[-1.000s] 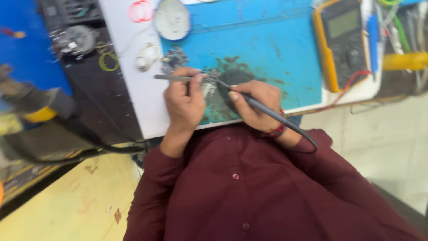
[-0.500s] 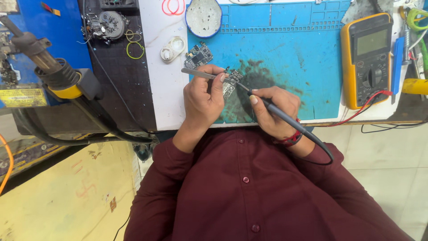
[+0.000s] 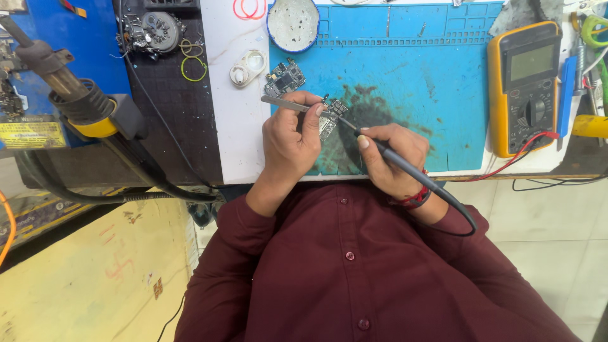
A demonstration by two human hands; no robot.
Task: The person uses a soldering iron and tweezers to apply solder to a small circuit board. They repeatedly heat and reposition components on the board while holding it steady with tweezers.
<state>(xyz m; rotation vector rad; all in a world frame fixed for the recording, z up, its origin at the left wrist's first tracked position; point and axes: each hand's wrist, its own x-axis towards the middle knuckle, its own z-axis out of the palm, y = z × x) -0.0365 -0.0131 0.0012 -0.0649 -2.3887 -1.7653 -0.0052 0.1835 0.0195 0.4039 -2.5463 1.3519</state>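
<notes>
Small circuit board worked on with tweezers and soldering iron

The tweezers point(image 3: 292, 104) are gripped by the closed fingers of the left hand point(image 3: 292, 140); the soldering iron point(image 3: 396, 159) is pinched by the right hand point(image 3: 389, 158), its tip at the circuit board point(image 3: 330, 119) lying on the blue mat point(image 3: 411, 82) of the surface.

Matt blue rubbery mat point(image 3: 405, 69), stained dark; my tweezers point(image 3: 285, 104) bare shiny metal; soldering iron point(image 3: 405, 166) handle matt dark plastic; multimeter point(image 3: 524, 85) yellow glossy plastic.
</notes>
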